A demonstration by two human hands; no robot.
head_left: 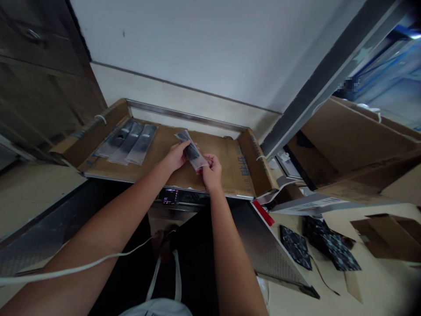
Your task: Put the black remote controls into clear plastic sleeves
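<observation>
Between my two hands is a translucent plastic sleeve (193,153) with a dark item inside that I cannot make out. My left hand (178,154) pinches its left side, thumb on top. At the sleeve's lower right end, the fingers of my right hand (212,170) are closed on the edge. Several similar filled sleeves (141,144) lie overlapping on the left part of the cardboard-lined tray (226,175), to the left of my left hand.
Cardboard side walls (258,162) bound the tray. A lit phone screen (170,196) shows below its front edge. To the right stand a large cardboard box (358,145), dark patterned packages (332,245) on the floor and another opened box (391,237). A white cable (98,262) crosses my left forearm.
</observation>
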